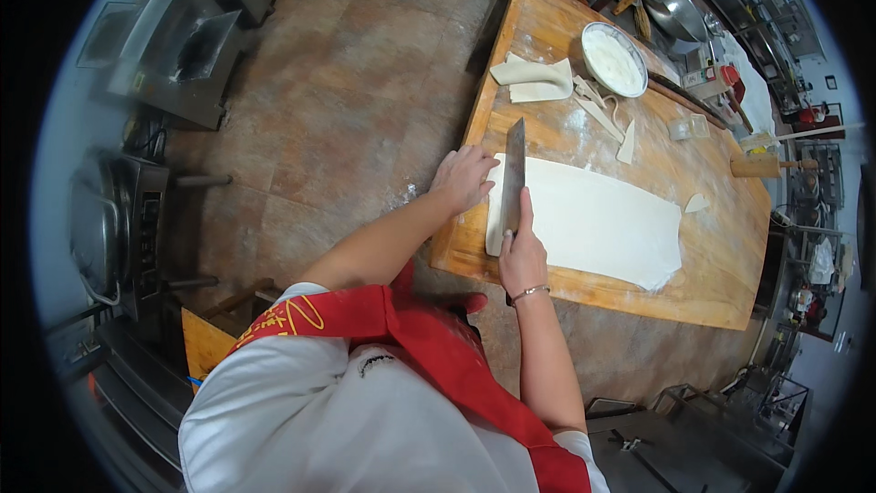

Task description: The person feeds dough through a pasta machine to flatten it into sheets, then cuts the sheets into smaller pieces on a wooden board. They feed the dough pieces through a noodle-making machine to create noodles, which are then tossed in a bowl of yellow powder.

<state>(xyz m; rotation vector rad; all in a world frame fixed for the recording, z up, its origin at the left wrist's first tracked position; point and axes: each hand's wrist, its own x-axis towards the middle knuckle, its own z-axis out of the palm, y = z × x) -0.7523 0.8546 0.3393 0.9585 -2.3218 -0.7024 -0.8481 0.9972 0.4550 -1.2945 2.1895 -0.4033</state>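
Note:
A broad sheet of rolled white dough [602,226] lies flat near the front edge of the wooden worktable [718,281]. My right hand [523,260] grips the handle of a cleaver [514,174], index finger stretched along the blade. The blade stands across the sheet close to its left end, with a narrow strip of dough on its left. Whether it has cut through cannot be seen. My left hand [465,178] rests at the dough's left edge, fingers bent and apart, beside the blade and holding nothing.
Behind the sheet lie a folded dough piece [537,79] and dough trimmings [606,116]. A bowl of flour [612,60] stands near the back edge. To the right are a small dough scrap [697,203], a clear container [688,127] and a wooden rolling pin [756,165].

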